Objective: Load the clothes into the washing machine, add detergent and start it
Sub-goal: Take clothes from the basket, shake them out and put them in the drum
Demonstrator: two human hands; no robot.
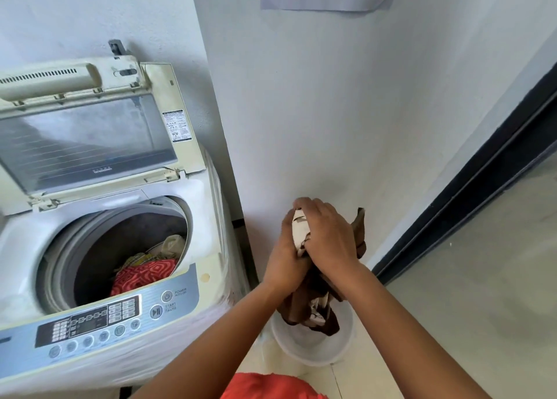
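At the left stands the washing machine (99,248), a top loader with its lid (87,133) raised and leaning back toward the wall. Part of the load is already in: a red patterned cloth (141,276) lies against the front edge of the drum (90,254), with a yellowish piece and a pale one behind it toward the drum's right side. Along the front edge of the machine, the control panel (99,317) shows the power button and the start/pause button (156,311); I judge neither has been used yet, though the display is too small to read.

To the right of the machine, both hands are bunched on a brown and white garment (313,305). The left hand (286,263) has its grip curled round the cloth from the near side, and the right hand (328,235) clasps it from above, fingers wrapped over the white part. The garment hangs down from them, its lower end just above or inside the white bucket (313,344) on the floor by the wall (whether it touches the bucket I cannot tell).

So the loading is partly done: this garment is not yet in the drum. No detergent shows anywhere, and adding it, closing the lid and starting the machine are all left.
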